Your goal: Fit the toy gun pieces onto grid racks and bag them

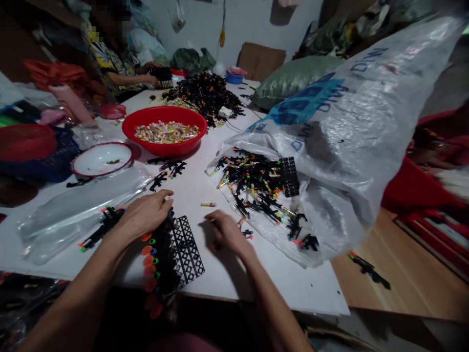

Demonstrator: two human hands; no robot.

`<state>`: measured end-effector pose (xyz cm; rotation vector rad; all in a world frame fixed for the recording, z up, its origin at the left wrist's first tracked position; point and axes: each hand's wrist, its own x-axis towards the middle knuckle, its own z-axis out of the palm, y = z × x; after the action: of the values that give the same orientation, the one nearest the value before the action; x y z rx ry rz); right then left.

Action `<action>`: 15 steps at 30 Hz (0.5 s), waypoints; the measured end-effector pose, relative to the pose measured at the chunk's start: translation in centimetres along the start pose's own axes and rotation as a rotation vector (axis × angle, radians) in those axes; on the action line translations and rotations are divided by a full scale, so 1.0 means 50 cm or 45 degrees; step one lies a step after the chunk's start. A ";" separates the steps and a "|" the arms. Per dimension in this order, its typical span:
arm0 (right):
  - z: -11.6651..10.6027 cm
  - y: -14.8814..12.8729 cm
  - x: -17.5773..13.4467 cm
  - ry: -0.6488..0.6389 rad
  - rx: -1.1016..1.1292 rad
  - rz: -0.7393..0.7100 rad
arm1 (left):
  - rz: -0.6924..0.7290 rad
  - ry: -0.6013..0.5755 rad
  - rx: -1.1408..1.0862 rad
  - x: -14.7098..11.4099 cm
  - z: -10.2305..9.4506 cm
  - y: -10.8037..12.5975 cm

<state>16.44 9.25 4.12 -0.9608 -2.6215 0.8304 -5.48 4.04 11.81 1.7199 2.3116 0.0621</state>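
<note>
Black plastic grid rack (186,249) near table's (293,288) front edge, partly filled with toy pieces; left hand (144,215) curled on its top, right hand (227,233) closed just beside, contents hidden.

- Sack (351,122): translucent white plastic, lying on its side on the desk (205,195).
- Print on the sack: blue, in block capitals.
- Upper line: the letters "DIM" can be read near the sack's upper edge, slanted with the folds.
- Middle line: a second "DIM" can be read lower down, beside a solid blue patch.
- Lower line: blue characters near the sack's mouth; too creased and blurred to read.
- Blue patch: no characters can be made out on it.
- No other text, label, brand, number or sign can be read anywhere else in view.
</note>
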 end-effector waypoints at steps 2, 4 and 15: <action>-0.057 0.063 -0.048 -0.033 -0.246 0.176 | 0.017 0.004 0.019 0.003 0.005 -0.003; -0.090 0.108 -0.080 -0.147 -0.445 0.271 | 0.023 0.006 0.020 0.000 0.005 -0.003; 0.088 -0.051 0.006 0.334 0.818 0.215 | 0.315 0.124 0.122 -0.050 -0.028 0.036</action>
<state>13.16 5.92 2.03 -1.0115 -1.8757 1.3628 -3.47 2.37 13.97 2.0873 2.1870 0.0845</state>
